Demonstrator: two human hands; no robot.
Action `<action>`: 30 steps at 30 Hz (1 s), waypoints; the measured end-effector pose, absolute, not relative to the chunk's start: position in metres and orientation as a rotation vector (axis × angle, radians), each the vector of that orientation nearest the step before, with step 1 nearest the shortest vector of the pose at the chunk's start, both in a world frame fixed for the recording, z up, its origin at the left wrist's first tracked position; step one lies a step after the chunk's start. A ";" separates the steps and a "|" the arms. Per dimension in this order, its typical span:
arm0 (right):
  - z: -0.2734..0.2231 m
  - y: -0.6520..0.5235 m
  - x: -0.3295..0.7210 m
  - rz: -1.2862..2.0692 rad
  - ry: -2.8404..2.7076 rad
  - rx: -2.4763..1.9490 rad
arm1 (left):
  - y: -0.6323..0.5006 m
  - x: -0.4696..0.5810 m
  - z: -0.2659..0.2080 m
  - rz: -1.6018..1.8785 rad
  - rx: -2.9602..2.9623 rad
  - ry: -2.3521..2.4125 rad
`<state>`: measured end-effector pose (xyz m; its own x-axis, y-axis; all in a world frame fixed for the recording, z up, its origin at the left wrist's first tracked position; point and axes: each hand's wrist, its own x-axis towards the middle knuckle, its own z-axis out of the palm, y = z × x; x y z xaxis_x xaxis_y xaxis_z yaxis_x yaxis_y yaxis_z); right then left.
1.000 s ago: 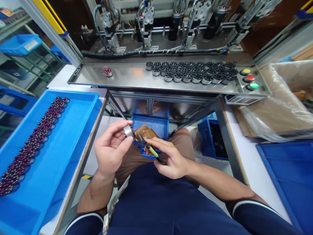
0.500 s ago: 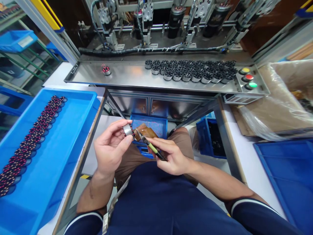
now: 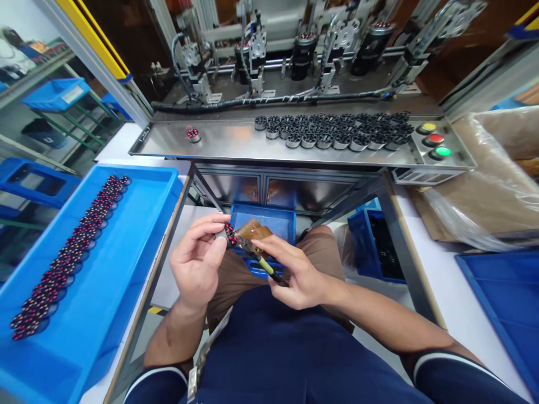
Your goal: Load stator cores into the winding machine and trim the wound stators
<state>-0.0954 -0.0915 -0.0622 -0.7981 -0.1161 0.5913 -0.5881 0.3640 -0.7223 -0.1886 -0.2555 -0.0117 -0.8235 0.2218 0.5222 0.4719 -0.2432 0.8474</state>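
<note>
Between the thumb and fingers of my left hand point(image 3: 197, 258) is a small wound motor stator point(image 3: 229, 234), its face with red and black windings turned to the right. My right hand point(image 3: 297, 272) is closed around a pair of cutting pliers point(image 3: 265, 265) with green and black handles. The jaws of the pliers are at the wound face of the stator; whether they grip a wire is too small to tell. Behind the pliers' tip lies a piece of brown tape or film point(image 3: 255, 229), over a blue bin point(image 3: 284, 219) holding thin wire scraps.
A steel ledge point(image 3: 236, 143) ahead carries one red-wound stator point(image 3: 192, 134) and rows of black stators point(image 3: 337, 132). Coloured push buttons point(image 3: 435, 139) sit at its right end. To the left, a blue tray point(image 3: 138, 224) holds rows of wound stators point(image 3: 76, 252). A cardboard box point(image 3: 497, 163) stands at right.
My left hand has turned the stator, so its wound face shows more than its metal side. The pliers' jaws now meet that face. The whole view has shifted slightly.
</note>
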 end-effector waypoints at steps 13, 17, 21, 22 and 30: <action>-0.063 -0.094 -0.101 1.415 -2.139 0.638 | -0.258 -0.187 -0.012 -2.127 -0.901 -1.849; -0.062 -0.095 -0.103 1.390 -2.133 0.633 | -0.260 -0.185 -0.012 -2.094 -0.904 -1.879; -0.063 -0.096 -0.103 1.336 -2.130 0.621 | -0.261 -0.185 -0.013 -2.100 -0.910 -1.875; -0.064 -0.095 -0.103 1.323 -2.129 0.619 | -0.261 -0.186 -0.013 -2.099 -0.915 -1.866; -0.065 -0.094 -0.099 1.353 -2.173 0.574 | -0.260 -0.189 -0.015 -2.068 -0.978 -1.801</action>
